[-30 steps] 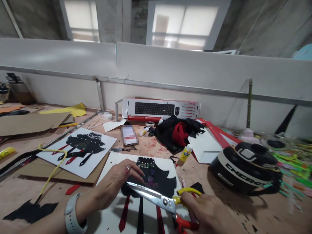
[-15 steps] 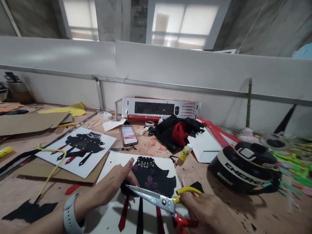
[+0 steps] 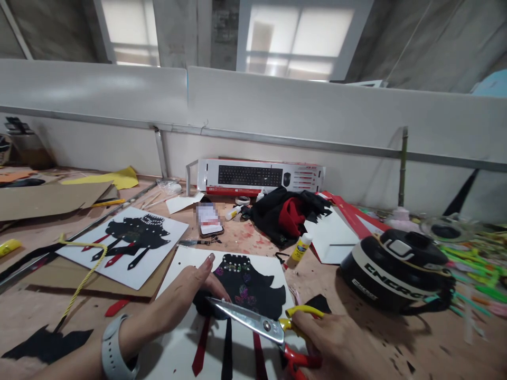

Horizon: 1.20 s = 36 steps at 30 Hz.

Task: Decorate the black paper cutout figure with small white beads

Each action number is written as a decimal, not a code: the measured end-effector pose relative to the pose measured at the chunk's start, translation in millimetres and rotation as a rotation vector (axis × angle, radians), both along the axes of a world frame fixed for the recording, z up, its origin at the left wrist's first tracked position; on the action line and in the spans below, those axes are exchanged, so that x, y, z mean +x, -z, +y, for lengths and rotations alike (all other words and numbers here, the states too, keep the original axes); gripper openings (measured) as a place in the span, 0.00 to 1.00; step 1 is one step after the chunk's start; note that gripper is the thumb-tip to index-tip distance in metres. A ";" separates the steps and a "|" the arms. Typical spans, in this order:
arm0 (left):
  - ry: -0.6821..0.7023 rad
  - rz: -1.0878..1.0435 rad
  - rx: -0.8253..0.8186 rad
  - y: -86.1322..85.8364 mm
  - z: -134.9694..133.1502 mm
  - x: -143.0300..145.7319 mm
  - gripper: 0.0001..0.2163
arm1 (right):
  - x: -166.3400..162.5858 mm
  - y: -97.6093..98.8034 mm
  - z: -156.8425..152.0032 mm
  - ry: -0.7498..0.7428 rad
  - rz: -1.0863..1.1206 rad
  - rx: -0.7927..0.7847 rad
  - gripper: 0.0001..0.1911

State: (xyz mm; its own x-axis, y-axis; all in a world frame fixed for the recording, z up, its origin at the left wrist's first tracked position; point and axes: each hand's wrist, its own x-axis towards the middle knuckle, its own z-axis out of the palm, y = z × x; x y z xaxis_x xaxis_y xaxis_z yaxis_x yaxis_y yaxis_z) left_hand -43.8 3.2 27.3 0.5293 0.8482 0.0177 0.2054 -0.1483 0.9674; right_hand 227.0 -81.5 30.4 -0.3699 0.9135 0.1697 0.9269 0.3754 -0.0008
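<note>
My right hand grips a pair of scissors with one yellow and one red handle. Their blades look closed, pointing left, the tip over the left part of a black cutout trimmed with white beads and purple sequins. The cutout lies on a white board. Below it hang red strips and a black strip with pointed ends. On the cutout's left edge rests my left hand, thumb stretched out and fingers apart, pressing beside the scissor tip. Its fingertips are partly hidden.
A second white board with a similar black cutout lies left on cardboard. Behind are a phone, a glue stick, black and red fabric and a keyboard box. A large black bottle stands right.
The scissors and both hands have barely shifted; the left thumb sits slightly further left and the blades lie at a slightly changed angle.
</note>
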 end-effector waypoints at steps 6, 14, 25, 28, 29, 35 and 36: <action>0.004 -0.067 0.070 5.1 2.4 -0.4 0.33 | -1.0 -2.5 2.5 -0.019 -0.010 0.011 0.14; 0.000 -0.103 0.028 3.9 0.9 -1.0 0.32 | -0.9 -2.7 -4.6 0.012 -0.008 -0.002 0.15; -0.009 -0.151 -0.080 4.9 1.6 1.9 0.30 | 0.8 0.4 -0.3 -0.013 0.032 -0.038 0.15; 0.016 -0.118 -0.076 3.3 1.8 3.5 0.19 | 0.6 -0.4 0.1 -0.013 0.028 -0.061 0.16; 0.024 -0.116 -0.079 3.6 1.9 3.8 0.15 | 0.7 -0.6 0.1 -0.016 0.026 -0.067 0.16; 0.014 -0.121 -0.117 10.9 3.3 3.9 0.11 | 0.7 -0.2 0.4 -0.012 0.022 -0.041 0.13; 0.019 -0.118 -0.118 12.0 3.5 3.9 0.10 | 0.3 -0.4 0.6 -0.006 0.016 -0.048 0.12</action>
State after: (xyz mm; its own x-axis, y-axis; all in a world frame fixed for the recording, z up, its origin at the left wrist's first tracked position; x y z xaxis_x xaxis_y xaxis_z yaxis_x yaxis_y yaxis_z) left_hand -39.9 6.7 15.3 0.5454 0.8380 -0.0185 0.0876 -0.0350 0.9955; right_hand 227.3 -80.9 30.8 -0.3730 0.9184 0.1318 0.9243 0.3802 -0.0340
